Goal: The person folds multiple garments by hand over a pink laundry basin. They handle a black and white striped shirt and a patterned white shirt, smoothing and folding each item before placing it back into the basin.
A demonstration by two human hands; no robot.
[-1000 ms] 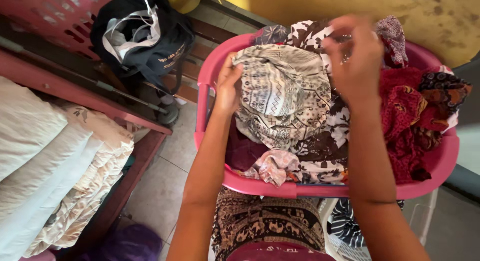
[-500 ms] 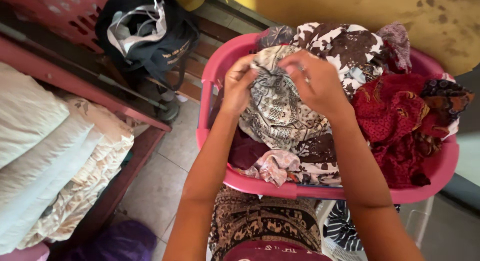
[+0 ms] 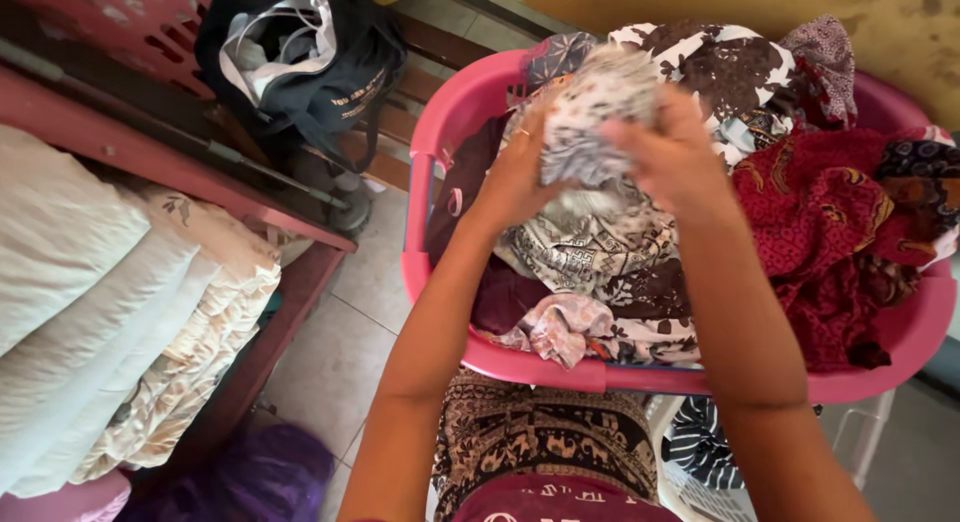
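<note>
Hands, left [image 3: 520, 172] and right [image 3: 675, 157], closed around a bunched grey-and-white patterned cloth [image 3: 595, 112], lifted just above the pink laundry basket [image 3: 440, 122]. Early stage, judging by the heap: brown printed [image 3: 720, 67] and red garments [image 3: 820, 207] left inside, unsorted.

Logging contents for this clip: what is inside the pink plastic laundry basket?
The pink plastic laundry basket holds heaped patterned cloths: a red printed cloth, brown-and-white floral fabric, a dark maroon cloth. Both hands bunch a pale patterned cloth. Lower layers and the bottom are covered.
</note>
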